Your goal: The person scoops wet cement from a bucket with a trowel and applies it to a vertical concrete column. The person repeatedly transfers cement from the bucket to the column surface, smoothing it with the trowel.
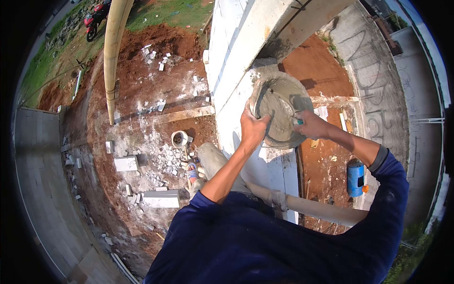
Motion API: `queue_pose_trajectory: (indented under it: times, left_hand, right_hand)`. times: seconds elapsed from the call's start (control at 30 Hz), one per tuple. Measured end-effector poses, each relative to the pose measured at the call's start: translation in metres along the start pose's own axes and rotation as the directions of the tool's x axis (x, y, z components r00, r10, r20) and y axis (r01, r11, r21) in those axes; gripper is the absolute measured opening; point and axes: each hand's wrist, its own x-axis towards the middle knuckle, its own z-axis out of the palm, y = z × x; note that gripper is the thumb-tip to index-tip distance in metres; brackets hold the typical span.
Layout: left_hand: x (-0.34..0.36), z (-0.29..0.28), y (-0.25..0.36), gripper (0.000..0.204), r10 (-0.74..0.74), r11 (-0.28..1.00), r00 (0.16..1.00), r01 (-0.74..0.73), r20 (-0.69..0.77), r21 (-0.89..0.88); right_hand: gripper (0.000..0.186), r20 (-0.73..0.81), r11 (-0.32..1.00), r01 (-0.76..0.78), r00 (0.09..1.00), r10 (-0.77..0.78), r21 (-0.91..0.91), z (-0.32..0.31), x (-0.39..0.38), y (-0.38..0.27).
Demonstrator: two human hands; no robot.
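A round bucket [302,90] of wet grey mortar [276,111] sits tilted at the top of a white block wall [226,71]. My left hand [254,125] is closed on the bucket's left rim, its thumb over the inner edge. On the opposite side, my right hand [313,125] grips a green-handled trowel [299,121] over the mortar. Only a little of the handle shows, and most of the blade cannot be made out against the mortar.
I am high above red soil strewn with white block pieces [126,164]. A bamboo pole [113,57] stands at left; another pole [326,209] crosses beside my waist. A concrete beam [302,23] rises beyond the bucket. Far below are a small pail [179,138] and a blue drum [354,180].
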Motion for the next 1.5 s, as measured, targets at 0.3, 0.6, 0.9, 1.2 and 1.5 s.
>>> queue_pose_trajectory:
  times: [0.3, 0.6, 0.9, 1.2, 1.5]
  left_hand:
    - [0.004, 0.008, 0.015, 0.043, -0.195, 0.958, 0.981, 0.189, -0.009, -0.217]
    - [0.009, 0.002, 0.010, 0.043, -0.160, 0.980, 0.983, 0.147, -0.088, -0.131]
    - [0.011, -0.003, 0.001, 0.040, -0.102, 0.993, 0.992, 0.096, -0.076, -0.075]
    - [0.015, -0.004, -0.015, 0.039, -0.129, 0.982, 0.991, 0.122, -0.042, -0.142]
    - [0.011, -0.010, -0.006, 0.050, -0.165, 0.982, 0.986, 0.162, -0.025, -0.094]
  right_hand:
    - [0.019, 0.155, 0.808, -0.142, 0.986, 0.064, 0.572, -0.006, -0.030, 0.038]
    - [0.011, 0.167, 0.672, -0.135, 0.986, 0.018, 0.728, -0.036, -0.039, 0.025]
    - [0.018, -0.401, 0.804, 0.277, 0.914, -0.052, 0.526, -0.109, 0.012, -0.023]
    - [0.033, -0.758, 0.970, 0.135, 0.605, -0.244, -0.204, -0.128, 0.062, -0.041]
    - [0.029, -0.413, 0.827, -0.118, 0.899, -0.146, -0.550, -0.082, -0.082, -0.060]
